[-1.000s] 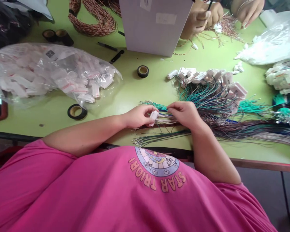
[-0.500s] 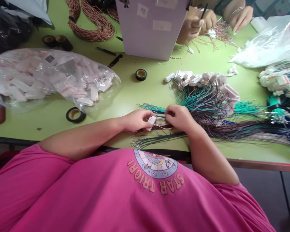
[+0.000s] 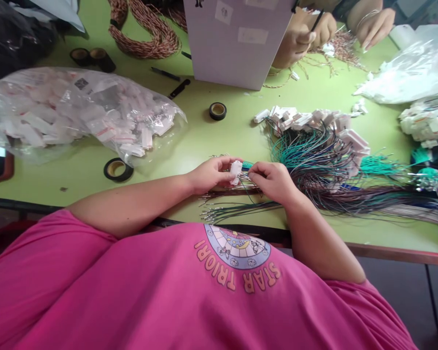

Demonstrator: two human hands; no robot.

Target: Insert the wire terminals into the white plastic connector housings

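A small white plastic connector housing (image 3: 236,172) is pinched between the thumb and fingers of my left hand (image 3: 215,174). Just to its right, my right hand (image 3: 271,180) has its fingers closed on a thin wire close to the connector; the wire's tip is too small to make out. Loose wires with metal ends (image 3: 222,214) lie under and in front of both hands. Beyond my right hand spreads a heap of green and dark wires (image 3: 299,150), with several white connectors (image 3: 288,119) at their far ends.
A clear bag of white connectors (image 3: 95,114) lies at left, near black tape rolls (image 3: 118,169). Another tape roll (image 3: 218,111) sits mid-table. Behind stands a pale purple box (image 3: 236,48). A co-worker's hands (image 3: 302,39) handle twisted wires at the far right. A white plastic bag (image 3: 408,68) is nearby.
My left hand has moved slightly right and up, turning the connector more upright. The hands are closer together, with my right hand near the connector. The whole view has shifted a little.
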